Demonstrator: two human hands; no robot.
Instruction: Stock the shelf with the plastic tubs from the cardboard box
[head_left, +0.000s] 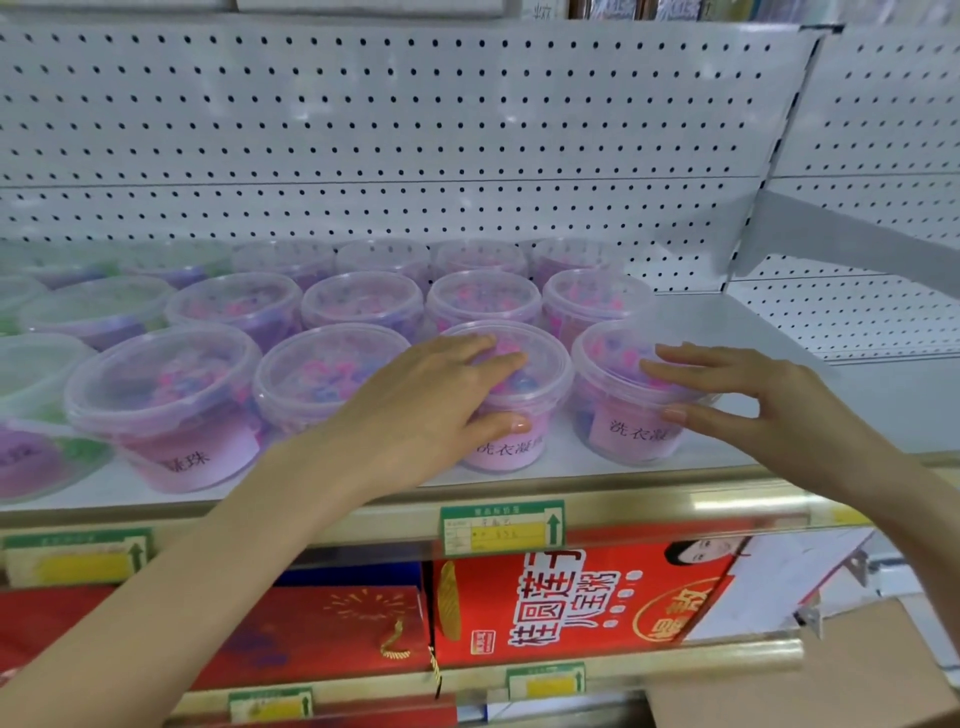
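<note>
3rd tub (543, 382) in the front row sits on the shelf (753, 332), straight ahead of the left hand (431, 410). Fingers lie across its lid and the thumb presses the side wall above the label, so the left hand grips it. End tub (610, 364) is just beside it on the right, rims near or touching, cannot tell which. Right hand (769, 410) is there with straight fingers touching the lid and the thumb under the rim. It reads as relaxed, not clamped.

Both tubs stand upright, axis vertical, labels facing out. Each hand is nearer its own tub. Bare shelf lies right of the end tub, so the next slot is on the right-hand side, I judge. The cardboard box (857, 675) is low right, also nearer the right hand.

Tubs are clear thin plastic, round, tapered toward the base, with snap lids and pink and blue pieces inside. They probably flex if squeezed.

Behind are 2 more rows of the same tubs, greenish tubs (36, 374) at left, and a white pegboard (415, 130). A price tag (501, 527) sits on the shelf edge with red cartons (571, 608) below.
</note>
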